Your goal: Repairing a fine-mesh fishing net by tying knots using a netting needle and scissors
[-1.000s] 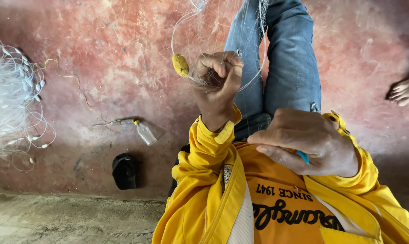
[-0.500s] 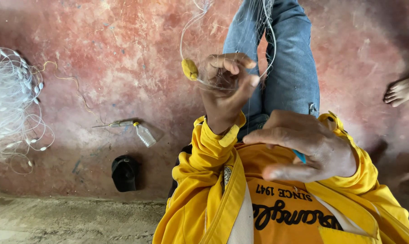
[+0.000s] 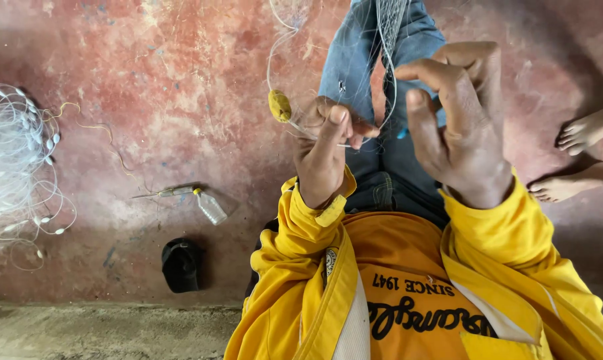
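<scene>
The left hand (image 3: pixel 328 150) has a tight grip on thin net line (image 3: pixel 381 73), pinched between thumb and finger. A yellow float (image 3: pixel 279 105) hangs on the line, touching the left side of that hand. The right hand (image 3: pixel 458 127) is just right of the left hand. Its fingers (image 3: pixel 441 73) are curled but open, and they hold nothing. The line runs up between the two hands, over the blue jeans (image 3: pixel 361 60). Down on the red floor (image 3: pixel 148 100), left of the left hand, lie a small bottle (image 3: pixel 211 207) and a black cap (image 3: pixel 181 265). Far to the left is a pile of white net (image 3: pixel 15 167). Bare feet (image 3: pixel 581 133) of another person are to the right of the right hand.
</scene>
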